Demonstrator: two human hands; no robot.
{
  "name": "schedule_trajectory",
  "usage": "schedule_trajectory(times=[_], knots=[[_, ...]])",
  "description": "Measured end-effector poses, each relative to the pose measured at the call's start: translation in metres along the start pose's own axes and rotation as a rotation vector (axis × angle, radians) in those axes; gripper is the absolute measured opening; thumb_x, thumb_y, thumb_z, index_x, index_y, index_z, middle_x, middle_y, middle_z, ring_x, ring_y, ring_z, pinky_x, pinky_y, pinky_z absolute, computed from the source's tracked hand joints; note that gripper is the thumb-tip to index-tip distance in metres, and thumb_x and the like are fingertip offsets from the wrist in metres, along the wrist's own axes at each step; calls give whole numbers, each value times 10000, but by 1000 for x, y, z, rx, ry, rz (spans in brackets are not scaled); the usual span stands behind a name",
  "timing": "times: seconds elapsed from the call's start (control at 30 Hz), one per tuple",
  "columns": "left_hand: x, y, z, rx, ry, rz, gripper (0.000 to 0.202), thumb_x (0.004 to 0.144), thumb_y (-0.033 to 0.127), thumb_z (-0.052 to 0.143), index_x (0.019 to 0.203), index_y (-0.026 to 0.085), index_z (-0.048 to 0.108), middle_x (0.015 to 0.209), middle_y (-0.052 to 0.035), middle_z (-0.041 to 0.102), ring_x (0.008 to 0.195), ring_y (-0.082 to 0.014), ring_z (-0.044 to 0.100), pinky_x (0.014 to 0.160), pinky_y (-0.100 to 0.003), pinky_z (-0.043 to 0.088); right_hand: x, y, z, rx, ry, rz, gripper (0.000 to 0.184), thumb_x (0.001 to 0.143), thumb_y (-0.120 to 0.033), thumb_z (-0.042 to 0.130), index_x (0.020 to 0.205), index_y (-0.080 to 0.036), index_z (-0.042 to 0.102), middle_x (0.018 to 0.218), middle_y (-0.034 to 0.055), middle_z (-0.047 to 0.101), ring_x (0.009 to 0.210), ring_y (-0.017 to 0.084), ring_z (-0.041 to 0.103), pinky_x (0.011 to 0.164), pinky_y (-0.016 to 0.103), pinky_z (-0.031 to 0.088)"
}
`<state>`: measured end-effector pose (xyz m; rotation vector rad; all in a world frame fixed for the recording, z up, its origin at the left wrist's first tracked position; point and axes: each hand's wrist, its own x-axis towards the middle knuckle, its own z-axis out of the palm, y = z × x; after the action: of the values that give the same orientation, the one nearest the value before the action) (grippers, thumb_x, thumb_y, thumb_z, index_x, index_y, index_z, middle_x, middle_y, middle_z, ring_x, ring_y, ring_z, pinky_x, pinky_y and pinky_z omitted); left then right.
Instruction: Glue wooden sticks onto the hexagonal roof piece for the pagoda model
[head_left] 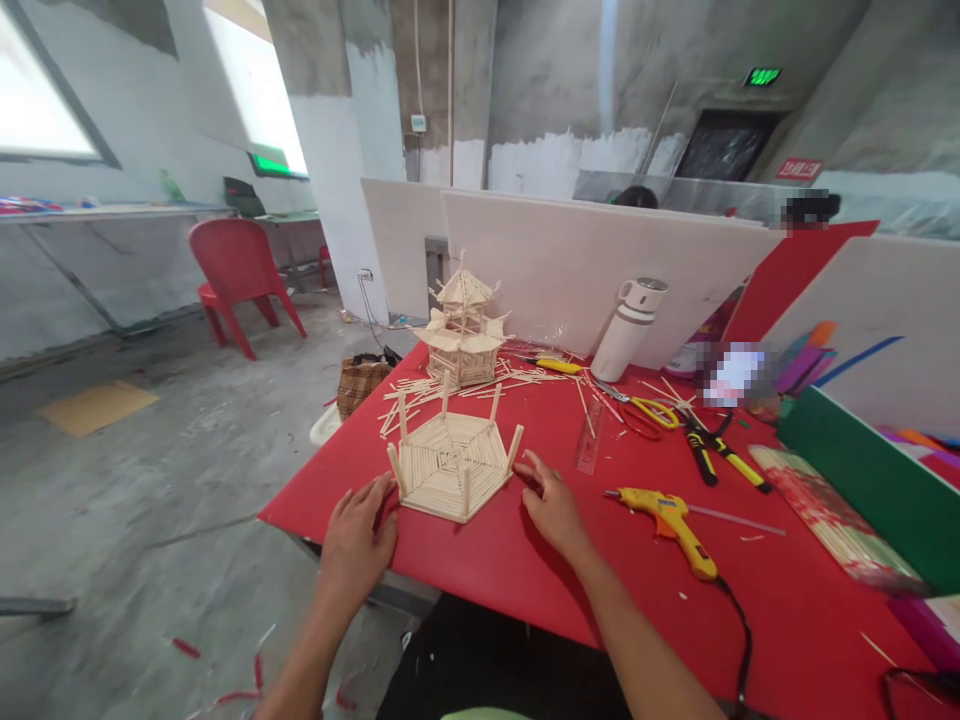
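On the red table lies a flat hexagonal base [453, 462] made of thin wooden sticks, with short upright posts at its corners. My left hand [360, 530] rests at its left side, fingertips by the left corner post, the fingers stretched out. On the opposite side my right hand [551, 500] is beside the right corner, its fingers apart and bent, with nothing seen in them. Behind the base stands a stick-built pagoda model [463, 325] with tiered roofs, loose sticks [409, 400] scattered round its foot.
Right of the base lie a yellow glue gun [671, 520] with a cord, a clear ruler [589, 438], yellow-handled scissors [652, 408], pliers [701, 455] and a pack of sticks [832, 515]. A white bottle [626, 330] stands at the back. White boards [555, 265] edge the table.
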<state>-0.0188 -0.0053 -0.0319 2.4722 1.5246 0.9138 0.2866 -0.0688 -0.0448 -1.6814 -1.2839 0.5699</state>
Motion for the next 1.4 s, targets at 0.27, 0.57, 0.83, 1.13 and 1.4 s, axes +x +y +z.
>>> schedule_trajectory(times=[0.27,0.57,0.83,1.13,1.4], knots=[[-4,11,0,-196,0,-110,539,802,323,544,1326,196,534,1236,-105,702,1208,-285,617,1122,-518,363,1,-2,9,324,19,94,779,626,-111,512,1403,-173,503,1262,80,683,1244,233,583,1034,382,455],[-11,37,-3,-643,191,-272,601,805,339,614,1378,215,480,1348,-117,629,1268,-278,573,1088,-472,438,-20,-28,15,767,142,73,697,652,-163,593,1346,-210,546,1393,115,583,1247,256,579,882,334,534],[3,56,16,-945,576,-357,429,766,397,698,1119,155,680,1163,-127,719,1083,-256,676,1026,-439,508,-14,-39,30,864,304,1,551,686,-301,737,1220,-217,636,1301,119,653,1201,259,609,913,386,541],[15,55,19,-837,665,-426,334,750,417,693,964,170,765,1355,-125,615,1118,-274,661,948,-369,552,-3,-32,41,686,450,-53,428,716,-376,738,1096,-178,729,1140,99,727,1053,246,664,967,405,502],[16,71,3,-779,678,-437,360,839,447,630,1072,196,743,1132,-72,748,1073,-255,685,1055,-446,485,-6,-55,30,597,509,-93,304,754,-396,711,980,-197,747,1054,78,739,978,223,670,946,380,508]])
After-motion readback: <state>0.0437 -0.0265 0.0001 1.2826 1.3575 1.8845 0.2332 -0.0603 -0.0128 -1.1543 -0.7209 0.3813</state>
